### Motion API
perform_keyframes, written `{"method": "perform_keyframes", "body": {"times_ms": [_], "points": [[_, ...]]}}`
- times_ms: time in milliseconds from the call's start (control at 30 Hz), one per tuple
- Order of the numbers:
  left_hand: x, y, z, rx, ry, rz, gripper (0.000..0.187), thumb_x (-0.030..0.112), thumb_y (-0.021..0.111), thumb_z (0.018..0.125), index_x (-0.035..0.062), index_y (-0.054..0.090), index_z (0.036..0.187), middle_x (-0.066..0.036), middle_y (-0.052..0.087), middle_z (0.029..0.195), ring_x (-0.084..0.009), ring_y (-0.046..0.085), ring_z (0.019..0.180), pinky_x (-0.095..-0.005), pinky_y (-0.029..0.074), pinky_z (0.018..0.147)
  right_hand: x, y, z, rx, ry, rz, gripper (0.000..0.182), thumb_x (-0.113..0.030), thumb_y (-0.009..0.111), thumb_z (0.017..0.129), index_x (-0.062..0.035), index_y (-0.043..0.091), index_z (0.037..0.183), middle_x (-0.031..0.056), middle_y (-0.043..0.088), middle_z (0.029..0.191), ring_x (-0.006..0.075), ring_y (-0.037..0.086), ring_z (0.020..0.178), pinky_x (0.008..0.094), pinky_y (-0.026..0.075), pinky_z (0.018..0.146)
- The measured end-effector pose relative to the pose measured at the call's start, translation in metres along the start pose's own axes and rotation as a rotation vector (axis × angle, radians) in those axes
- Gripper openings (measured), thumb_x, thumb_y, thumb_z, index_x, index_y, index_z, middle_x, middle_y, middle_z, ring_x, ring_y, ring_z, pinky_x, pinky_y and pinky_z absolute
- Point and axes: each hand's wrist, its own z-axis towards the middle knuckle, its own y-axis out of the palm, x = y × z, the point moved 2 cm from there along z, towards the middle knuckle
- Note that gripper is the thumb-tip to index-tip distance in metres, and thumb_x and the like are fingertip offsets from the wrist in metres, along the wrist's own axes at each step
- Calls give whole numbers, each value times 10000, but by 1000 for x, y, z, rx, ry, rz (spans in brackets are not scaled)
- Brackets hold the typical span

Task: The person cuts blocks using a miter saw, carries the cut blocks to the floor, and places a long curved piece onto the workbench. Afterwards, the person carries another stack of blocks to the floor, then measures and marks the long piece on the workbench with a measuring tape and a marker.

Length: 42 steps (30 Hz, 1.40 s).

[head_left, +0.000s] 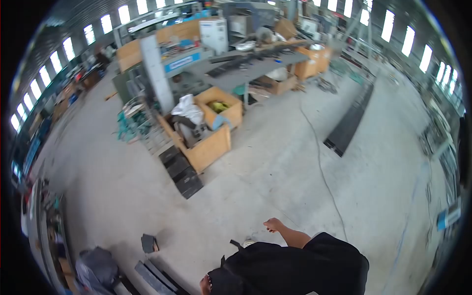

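Observation:
My right hand [272, 224] is stretched out in front of my dark shirt [290, 268], above the concrete floor [265, 191]. Its fingers are curled in, and nothing shows in them. Only a small part of my left hand [205, 283] appears at the bottom edge, beside the dark sleeve; its fingers are mostly hidden. Close to that hand, dark flat bars [158, 276] lie on the floor. A small dark block [149, 243] is farther to the left. Neither hand visibly touches any object.
Wooden crates [211, 150] with a white sack and other items stand ahead, dark panels [181, 172] beside them. Behind is a cluttered workbench [236, 73]. A long dark beam [350, 120] and a cable [319, 162] lie right. A dark grey covered object [97, 268] is lower left.

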Motion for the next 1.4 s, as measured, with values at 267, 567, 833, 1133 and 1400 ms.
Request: {"method": "perform_keyframes", "body": {"times_ms": [267,567,833,1133,1400], "points": [[176,151,27,-173,103,218,449,418,581,922,51,589,1181,-93,672,1063,-231,637,887,-399,493,763,67,-79,-18,115,291,749,449,-388,618,909,-49,598,1203,111,713,992,213,688,760,360,553,645],[261,320,140,-458,9,807,510,457,541,938,38,592,1224,-83,684,1078,-225,642,896,-419,504,739,-107,-249,16,125,-229,1093,394,-377,589,956,-82,600,1216,87,691,996,195,664,827,327,536,747],[426,564,158,-425,85,735,481,451,553,922,32,619,1148,-91,689,1028,-227,654,847,-404,493,673,85,-367,206,27,20,1465,352,-306,651,905,-16,597,1098,131,684,870,215,645,644,347,528,548],[627,846,132,-620,458,758,410,415,615,917,18,677,998,-62,696,831,-151,650,700,-308,532,660,119,-402,130,504,660,1048,408,-287,552,927,69,559,1125,217,697,878,306,681,642,396,546,500],[666,995,164,-581,236,1079,478,463,618,901,58,649,1154,-82,684,1024,-199,650,891,-331,512,719,203,-476,298,796,-199,284,278,-264,638,865,-47,614,1037,140,670,815,242,671,744,375,514,653]]}}
